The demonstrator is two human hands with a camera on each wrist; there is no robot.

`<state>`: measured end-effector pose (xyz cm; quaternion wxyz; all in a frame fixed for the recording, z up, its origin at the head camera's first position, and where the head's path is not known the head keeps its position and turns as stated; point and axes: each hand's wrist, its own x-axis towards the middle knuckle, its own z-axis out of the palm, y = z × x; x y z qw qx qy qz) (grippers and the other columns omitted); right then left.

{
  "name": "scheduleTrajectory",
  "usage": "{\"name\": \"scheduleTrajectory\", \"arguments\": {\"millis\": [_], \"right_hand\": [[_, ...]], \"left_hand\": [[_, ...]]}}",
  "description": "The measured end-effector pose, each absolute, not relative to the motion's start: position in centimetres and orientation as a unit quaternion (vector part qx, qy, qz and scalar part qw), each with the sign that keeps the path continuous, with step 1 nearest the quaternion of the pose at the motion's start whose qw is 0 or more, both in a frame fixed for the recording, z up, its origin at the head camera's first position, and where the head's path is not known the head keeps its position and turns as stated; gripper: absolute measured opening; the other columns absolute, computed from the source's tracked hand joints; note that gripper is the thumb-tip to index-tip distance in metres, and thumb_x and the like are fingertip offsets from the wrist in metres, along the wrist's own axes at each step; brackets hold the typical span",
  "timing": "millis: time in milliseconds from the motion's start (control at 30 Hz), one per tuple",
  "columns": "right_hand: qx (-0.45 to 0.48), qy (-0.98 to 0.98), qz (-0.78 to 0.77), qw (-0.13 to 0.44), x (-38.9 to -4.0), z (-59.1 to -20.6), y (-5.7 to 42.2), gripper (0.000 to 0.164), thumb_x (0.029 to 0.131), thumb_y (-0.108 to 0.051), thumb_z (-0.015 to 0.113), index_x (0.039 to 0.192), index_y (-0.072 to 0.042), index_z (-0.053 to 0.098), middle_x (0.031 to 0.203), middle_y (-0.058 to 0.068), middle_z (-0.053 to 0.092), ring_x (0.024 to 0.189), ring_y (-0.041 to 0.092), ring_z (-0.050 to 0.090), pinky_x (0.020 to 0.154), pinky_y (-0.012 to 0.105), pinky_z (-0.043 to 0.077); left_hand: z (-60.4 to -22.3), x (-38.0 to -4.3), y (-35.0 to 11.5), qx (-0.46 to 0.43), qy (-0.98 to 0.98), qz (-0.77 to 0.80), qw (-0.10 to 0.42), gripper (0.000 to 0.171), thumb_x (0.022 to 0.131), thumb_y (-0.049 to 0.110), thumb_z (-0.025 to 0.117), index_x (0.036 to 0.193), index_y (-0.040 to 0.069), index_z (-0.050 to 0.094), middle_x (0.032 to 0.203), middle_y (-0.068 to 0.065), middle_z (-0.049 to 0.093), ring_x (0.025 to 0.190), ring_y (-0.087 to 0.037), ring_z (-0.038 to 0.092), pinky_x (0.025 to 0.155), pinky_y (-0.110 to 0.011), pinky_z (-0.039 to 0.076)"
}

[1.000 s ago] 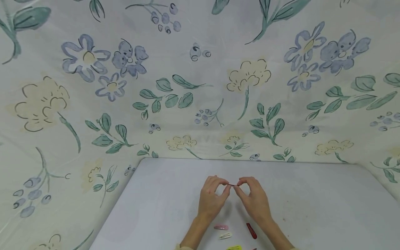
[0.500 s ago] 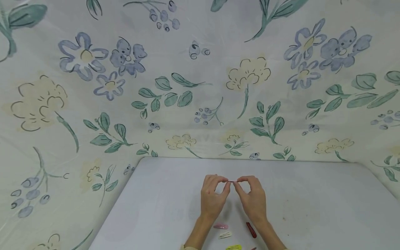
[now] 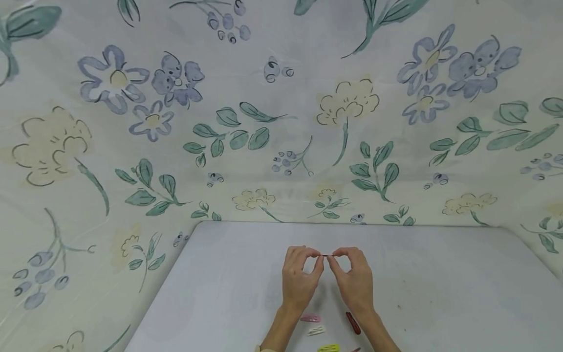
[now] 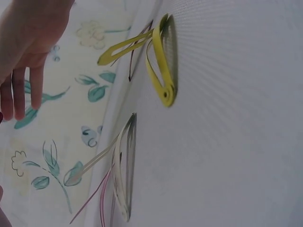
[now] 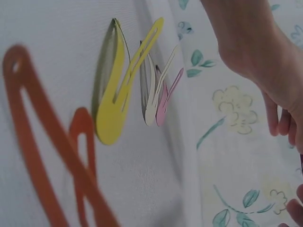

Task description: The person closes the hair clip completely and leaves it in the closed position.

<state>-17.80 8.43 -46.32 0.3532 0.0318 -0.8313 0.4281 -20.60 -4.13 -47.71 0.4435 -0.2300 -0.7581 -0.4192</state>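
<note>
Between both hands, raised over the white table, is a thin dark red hair clip [image 3: 326,255], seen edge-on. My left hand [image 3: 300,281] pinches one end with thumb and index finger; my right hand [image 3: 355,283] pinches the other end the same way. Fingertips hide most of the clip. Below the hands lie a pink hair clip [image 3: 310,318], a white hair clip [image 3: 316,331], a yellow hair clip [image 3: 328,348] and a red hair clip [image 3: 353,323]. Both wrist views show the yellow clip [image 4: 161,61] and white clip [image 5: 150,94] snapped open.
Another reddish clip [image 3: 356,349] is cut off by the head view's lower edge. In the right wrist view an orange-red clip [image 5: 35,118] looms close. The white table [image 3: 228,274] ends at a flower-printed cloth [image 3: 281,122] behind and at the sides.
Since a second ago both hands have moved slightly up and away with the clip, and the forearms have drawn a little closer together. Their pinch stays the same. The clips on the table lie still.
</note>
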Motion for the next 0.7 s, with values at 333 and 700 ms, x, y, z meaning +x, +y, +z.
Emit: {"name": "scheduleTrajectory", "arguments": {"millis": [333,700], "right_hand": [[0.037,-0.834,0.418,0.357,-17.83,-46.33,8.43,0.022,0.081,-0.009,0.081,0.098,-0.009,0.067,0.098,0.006,0.067,0.099,0.025,0.064,0.087,0.047,0.055],[0.052,-0.835,0.400,0.374,-17.85,-46.48,8.54,0.022,0.079,-0.007,0.082,0.094,-0.009,0.065,0.096,0.005,0.067,0.096,0.023,0.064,0.084,0.046,0.055]], "left_hand": [[-47.51,-20.49,-4.18,-0.231,-0.758,-0.415,0.447,0.019,0.077,0.000,0.078,0.089,0.011,0.069,0.083,0.001,0.067,0.085,-0.016,0.055,0.078,-0.020,0.048],[-47.29,-20.29,-4.20,-0.241,-0.753,-0.408,0.456,0.003,0.087,0.009,0.072,0.086,0.008,0.069,0.080,0.001,0.067,0.082,-0.016,0.055,0.076,-0.021,0.048]]}}
